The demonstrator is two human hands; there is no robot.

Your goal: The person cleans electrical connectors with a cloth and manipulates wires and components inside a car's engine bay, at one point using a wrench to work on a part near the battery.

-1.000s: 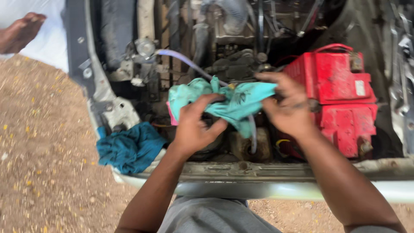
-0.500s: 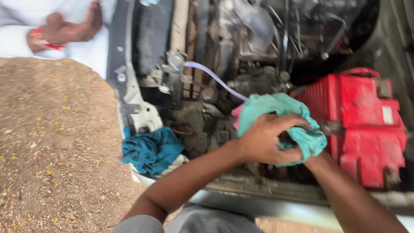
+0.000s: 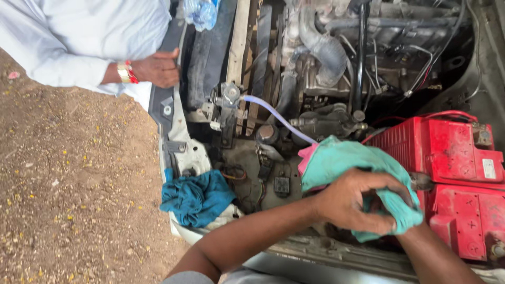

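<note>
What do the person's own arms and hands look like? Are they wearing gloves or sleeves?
No gloves and no long sleeves. The left hand is bare, and the left forearm is bare right up to the bottom edge of the picture. The right forearm is bare too. The right hand is mostly hidden, so little of it shows. No watch, ring or bracelet can be seen.

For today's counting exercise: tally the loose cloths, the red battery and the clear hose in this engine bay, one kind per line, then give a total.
Cloths: 2, the green cloth and the blue cloth
Red battery: 1
Clear hose: 1
Total: 4
</note>
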